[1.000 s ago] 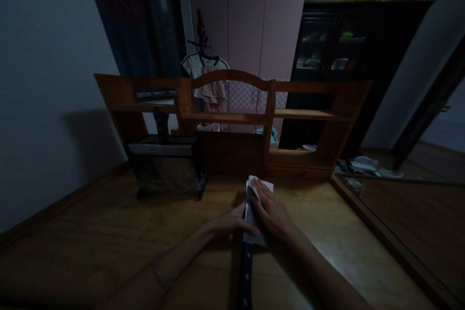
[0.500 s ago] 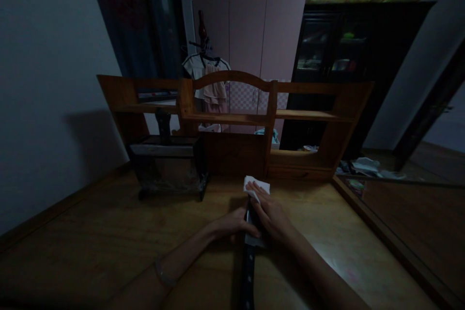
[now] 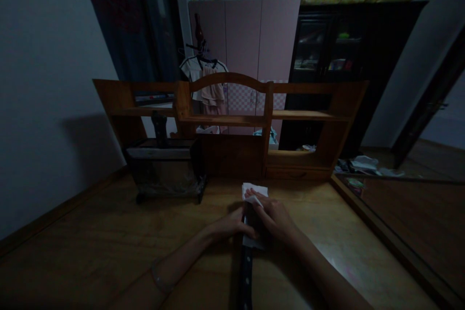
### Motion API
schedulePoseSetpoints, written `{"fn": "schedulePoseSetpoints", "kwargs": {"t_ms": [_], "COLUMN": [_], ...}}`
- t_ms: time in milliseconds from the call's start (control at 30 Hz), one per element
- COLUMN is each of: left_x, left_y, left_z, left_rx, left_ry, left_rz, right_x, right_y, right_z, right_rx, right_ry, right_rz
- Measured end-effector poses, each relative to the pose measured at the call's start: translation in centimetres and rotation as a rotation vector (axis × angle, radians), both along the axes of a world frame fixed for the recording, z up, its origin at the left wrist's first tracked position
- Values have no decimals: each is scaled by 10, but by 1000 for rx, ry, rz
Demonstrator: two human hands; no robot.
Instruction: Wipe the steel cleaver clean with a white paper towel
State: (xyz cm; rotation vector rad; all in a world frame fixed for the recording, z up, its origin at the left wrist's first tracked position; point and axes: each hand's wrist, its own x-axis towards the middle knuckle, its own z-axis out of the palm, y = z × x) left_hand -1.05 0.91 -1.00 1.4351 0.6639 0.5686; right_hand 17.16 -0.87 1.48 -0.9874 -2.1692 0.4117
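A long knife with a dark riveted handle (image 3: 245,276) lies on the wooden table (image 3: 109,242), blade pointing away from me. A white tissue (image 3: 254,190) covers the blade. My right hand (image 3: 274,215) lies flat on the tissue, fingers stretched out and pressing it onto the blade. My left hand (image 3: 228,226) rests against the blade's left side near the handle, fingers curled at its edge. The room is dim and the blade itself is mostly hidden.
A wooden shelf unit (image 3: 232,121) stands along the table's far edge. A dark knife block or rack (image 3: 163,164) sits at its left. The table's right edge (image 3: 381,237) drops to a lower floor. Wardrobes stand behind.
My right hand has slid along the blade with the tissue, a little away from me and then back. The left hand has stayed by the blade.
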Motion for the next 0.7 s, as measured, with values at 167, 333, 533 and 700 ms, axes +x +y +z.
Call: {"fn": "schedulePoseSetpoints", "kwargs": {"t_ms": [167, 333, 533, 700], "left_x": [0, 0, 1, -1], "left_y": [-1, 0, 1, 2], "left_z": [-1, -3, 0, -1], "left_rx": [11, 8, 15, -13], "left_ry": [-18, -30, -85, -91], "left_rz": [29, 19, -48, -55], "right_x": [3, 5, 4, 38], "right_y": [-5, -4, -18, -110], "right_z": [4, 0, 49, 68], "right_rx": [-23, -67, 137, 413], "right_ry": [22, 181, 368, 272], "right_rz": [48, 34, -129, -279]}}
